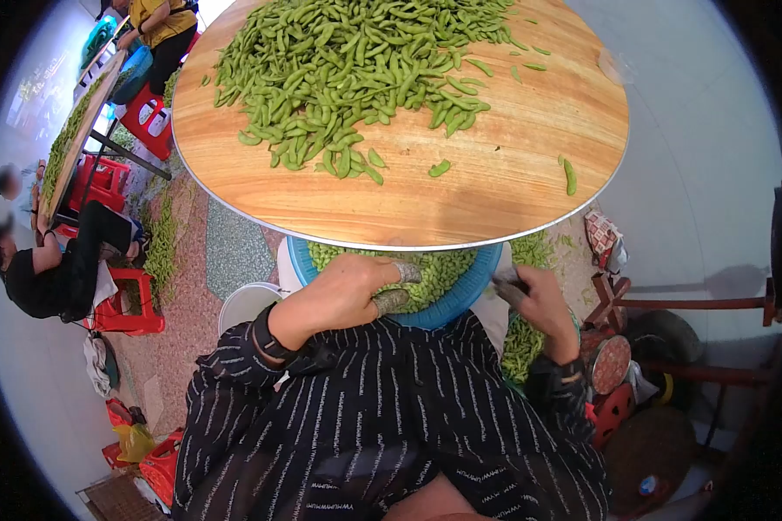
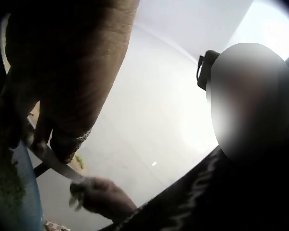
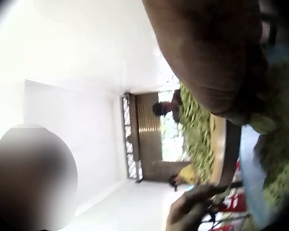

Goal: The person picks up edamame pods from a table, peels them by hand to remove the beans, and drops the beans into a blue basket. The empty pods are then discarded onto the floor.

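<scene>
My left hand (image 1: 343,291), with grey coverings on thumb and finger, hovers over the near-left rim of a blue basin (image 1: 302,260). Its fingertips stand apart with nothing visible between them, above green shelled beans (image 1: 439,282) in the basin. Off the basin's right rim, my right hand (image 1: 543,304) also wears grey finger coverings and looks blurred. Seen in the left wrist view, its fingertips pinch a small green soybean pod (image 2: 76,195). A heap of soybean pods (image 1: 347,69) covers much of the round wooden table (image 1: 513,195) in front.
The table edge overhangs the basin's far side. A white bucket (image 1: 248,304) stands left of the basin; pods (image 1: 523,347) lie low on the right. Farther left are red stools (image 1: 130,304), another pod-covered table (image 1: 65,148) and seated people. A wooden frame (image 1: 613,300) is at right.
</scene>
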The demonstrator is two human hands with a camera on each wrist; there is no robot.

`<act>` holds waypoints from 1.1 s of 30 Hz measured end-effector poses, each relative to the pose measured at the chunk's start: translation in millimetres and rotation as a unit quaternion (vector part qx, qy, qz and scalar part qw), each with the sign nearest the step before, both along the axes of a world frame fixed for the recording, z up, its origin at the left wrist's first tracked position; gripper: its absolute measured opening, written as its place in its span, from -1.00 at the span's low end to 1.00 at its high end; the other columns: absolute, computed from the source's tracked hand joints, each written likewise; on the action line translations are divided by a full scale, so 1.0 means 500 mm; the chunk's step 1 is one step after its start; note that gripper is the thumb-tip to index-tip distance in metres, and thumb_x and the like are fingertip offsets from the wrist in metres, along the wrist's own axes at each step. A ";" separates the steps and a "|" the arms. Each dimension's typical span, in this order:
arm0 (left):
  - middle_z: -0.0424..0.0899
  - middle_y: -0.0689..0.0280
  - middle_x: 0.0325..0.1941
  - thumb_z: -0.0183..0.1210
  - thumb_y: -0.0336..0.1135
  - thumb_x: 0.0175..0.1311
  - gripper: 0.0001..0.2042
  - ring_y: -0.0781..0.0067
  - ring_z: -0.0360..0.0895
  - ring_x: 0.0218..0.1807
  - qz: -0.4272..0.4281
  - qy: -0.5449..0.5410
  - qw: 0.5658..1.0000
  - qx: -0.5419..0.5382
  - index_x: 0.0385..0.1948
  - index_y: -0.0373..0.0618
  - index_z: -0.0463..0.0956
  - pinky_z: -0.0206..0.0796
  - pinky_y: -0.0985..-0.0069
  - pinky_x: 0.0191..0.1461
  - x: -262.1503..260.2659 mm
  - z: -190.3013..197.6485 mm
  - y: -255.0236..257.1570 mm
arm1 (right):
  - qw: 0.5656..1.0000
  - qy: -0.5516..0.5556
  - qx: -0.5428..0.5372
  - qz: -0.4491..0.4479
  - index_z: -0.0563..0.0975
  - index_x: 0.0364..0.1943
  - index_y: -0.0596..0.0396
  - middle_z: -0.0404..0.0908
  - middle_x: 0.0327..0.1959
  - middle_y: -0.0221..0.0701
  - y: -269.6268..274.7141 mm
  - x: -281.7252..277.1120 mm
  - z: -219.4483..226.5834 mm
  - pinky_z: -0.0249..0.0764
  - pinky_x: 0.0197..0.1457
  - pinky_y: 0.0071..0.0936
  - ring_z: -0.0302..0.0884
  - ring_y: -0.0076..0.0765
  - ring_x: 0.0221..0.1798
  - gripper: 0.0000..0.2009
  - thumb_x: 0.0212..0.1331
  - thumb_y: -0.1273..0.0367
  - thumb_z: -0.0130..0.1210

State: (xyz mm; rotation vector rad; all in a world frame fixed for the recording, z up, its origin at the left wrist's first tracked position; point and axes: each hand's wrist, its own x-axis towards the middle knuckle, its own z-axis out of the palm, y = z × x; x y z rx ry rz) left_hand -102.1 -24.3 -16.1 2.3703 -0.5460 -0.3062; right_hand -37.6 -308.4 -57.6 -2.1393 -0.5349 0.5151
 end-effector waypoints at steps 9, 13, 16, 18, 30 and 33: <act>0.44 0.11 -0.34 0.05 -0.59 -0.21 -0.73 0.02 0.38 -0.28 0.054 -0.260 0.963 0.052 -0.35 -0.21 0.44 0.25 0.32 -0.24 0.180 0.033 0.090 | 0.945 -0.044 -0.319 -0.055 0.45 -0.43 0.29 0.46 -0.61 -0.19 -0.230 -0.046 -0.151 0.28 -0.46 -0.44 0.34 -0.18 -0.59 -0.83 -0.16 0.50 0.09; 0.37 0.10 -0.38 0.11 -0.50 -0.19 -0.78 0.01 0.34 -0.29 0.048 -0.169 0.971 0.163 -0.41 -0.24 0.39 0.21 0.28 -0.27 0.253 0.006 0.117 | 0.992 0.018 -0.039 -0.121 0.48 -0.46 0.24 0.45 -0.63 -0.27 -0.120 -0.034 -0.091 0.29 -0.45 -0.54 0.32 -0.40 -0.56 -0.87 -0.14 0.48 0.09; 0.36 0.08 -0.39 0.12 -0.49 -0.21 -0.77 -0.01 0.32 -0.29 0.057 -0.151 0.972 0.172 -0.42 -0.26 0.37 0.19 0.26 -0.27 0.261 -0.001 0.113 | 0.988 0.034 0.091 -0.123 0.49 -0.43 0.24 0.45 -0.62 -0.46 -0.020 -0.022 -0.007 0.26 -0.45 -0.62 0.25 -0.63 -0.53 -0.87 -0.05 0.44 0.09; 0.35 0.07 -0.39 0.12 -0.50 -0.21 -0.76 -0.03 0.31 -0.29 0.066 -0.166 0.968 0.177 -0.41 -0.27 0.37 0.18 0.25 -0.26 0.249 0.000 0.104 | 0.986 0.019 0.138 -0.093 0.50 -0.38 0.23 0.46 -0.58 -0.54 0.025 -0.005 0.004 0.27 -0.43 -0.65 0.26 -0.70 -0.50 -0.85 -0.01 0.43 0.07; 0.43 0.41 -0.61 0.06 -0.43 0.11 -0.91 0.71 0.31 -0.65 0.209 0.131 0.844 -0.476 -0.39 -0.20 0.36 0.11 0.76 -0.62 0.112 0.004 0.002 | 0.885 0.209 0.416 -0.022 0.46 -0.31 0.19 0.44 -0.57 -0.53 0.217 0.031 0.085 0.17 -0.57 -0.77 0.28 -0.74 -0.57 -0.88 0.06 0.48 -0.03; 0.44 0.40 -0.61 0.06 -0.45 0.11 -0.92 0.71 0.32 -0.64 0.191 0.124 0.841 -0.490 -0.40 -0.20 0.36 0.10 0.78 -0.63 0.101 0.007 -0.006 | 0.886 0.223 0.406 -0.031 0.47 -0.36 0.17 0.41 -0.62 -0.54 0.216 0.026 0.082 0.12 -0.62 -0.79 0.26 -0.75 -0.61 -0.91 0.05 0.48 -0.03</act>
